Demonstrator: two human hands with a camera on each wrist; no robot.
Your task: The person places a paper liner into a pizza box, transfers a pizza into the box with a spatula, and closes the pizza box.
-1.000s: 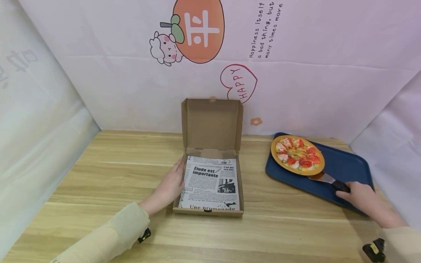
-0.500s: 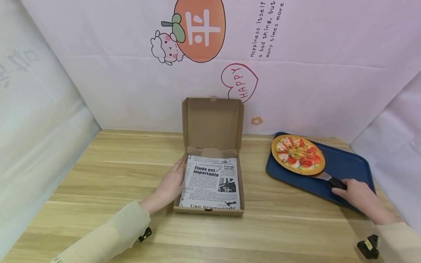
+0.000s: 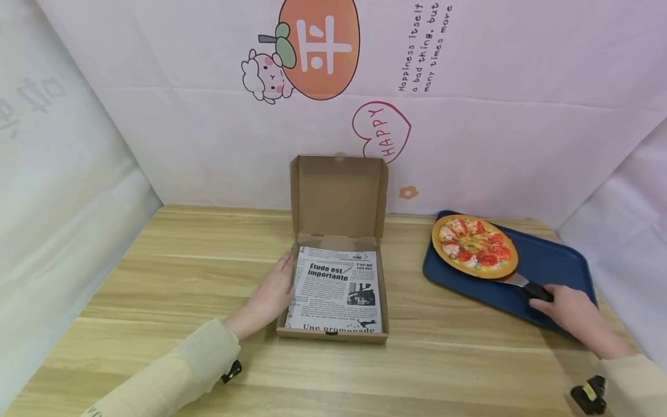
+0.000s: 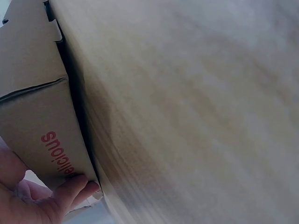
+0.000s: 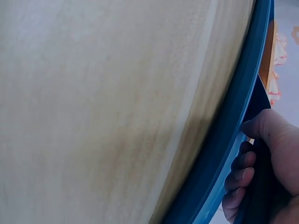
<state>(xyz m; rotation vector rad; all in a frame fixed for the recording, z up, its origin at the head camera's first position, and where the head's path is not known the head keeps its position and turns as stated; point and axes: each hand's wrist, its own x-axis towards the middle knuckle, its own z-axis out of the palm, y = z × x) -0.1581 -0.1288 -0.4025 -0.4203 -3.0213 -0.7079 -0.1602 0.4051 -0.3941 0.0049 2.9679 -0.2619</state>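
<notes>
Pizza (image 3: pixel 474 246), round and topped with red and white pieces on an orange-yellow base, lies over the left part of a dark blue tray (image 3: pixel 557 260) on the right side of a wooden table (image 3: pixel 193 278). The metal blade of a pizza server (image 3: pixel 537 291) goes in under its near edge; whether the pizza touches the tray or sits slightly above it, I cannot tell. The right hand (image 3: pixel 570 310) grips the server's black handle — the right wrist view shows the fingers curled round it, close to the tray's rim.

Well apart, near the middle of the table, a cardboard box (image 3: pixel 341 197) stands with its lid raised. A sheet of newsprint-style paper (image 3: pixel 328 301) lines its bottom, headed "Étude est importante". The left hand (image 3: pixel 268 298) touches the box's left wall, fingers along it, just beside red lettering (image 4: pixel 55 151) on the outside; whether it pinches the wall, I cannot tell.

Both arms wear pale sleeves (image 3: pixel 172 370). Behind the table hangs a pinkish-white cloth (image 3: pixel 495 150) printed with an orange fruit (image 3: pixel 341 72) and a heart (image 3: pixel 383 132) reading "HAPPY".
</notes>
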